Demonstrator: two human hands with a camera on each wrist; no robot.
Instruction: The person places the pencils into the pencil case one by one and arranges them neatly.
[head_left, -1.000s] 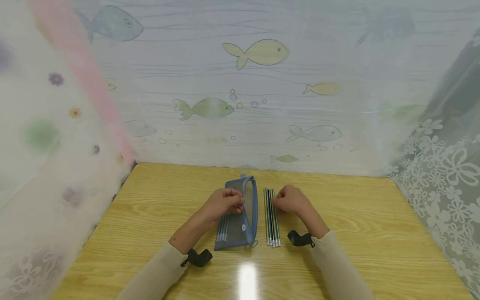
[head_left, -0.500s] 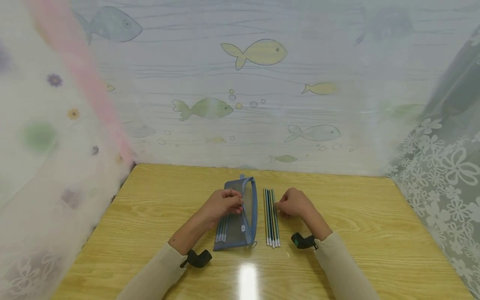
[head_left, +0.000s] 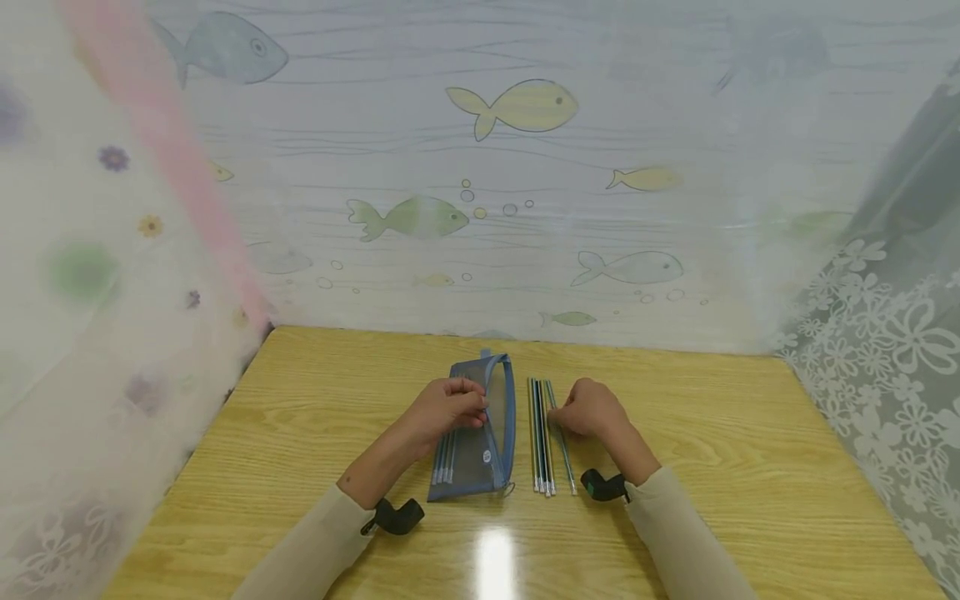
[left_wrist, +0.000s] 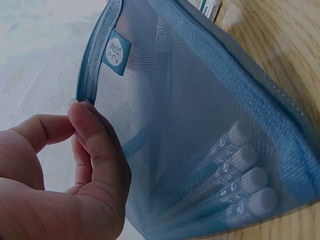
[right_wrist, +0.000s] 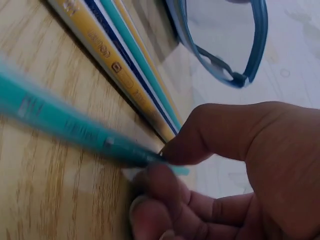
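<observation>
While the left hand (head_left: 448,412) pinches the upper edge of a blue mesh zip pouch (head_left: 474,468) between thumb and fingers, the pouch's mouth gapes toward the right. Four eraser-tipped pencils (left_wrist: 225,194) show through the mesh, lying side by side inside. Right hand (head_left: 591,410): fingers curled, thumb and fingertips nipped together on a teal pencil (right_wrist: 75,127), its eraser end angled away from a close row of yellow, teal and navy pencils (head_left: 540,437). Row lies on the wood-grain table (head_left: 315,408), just beside the pouch, between the hands.
</observation>
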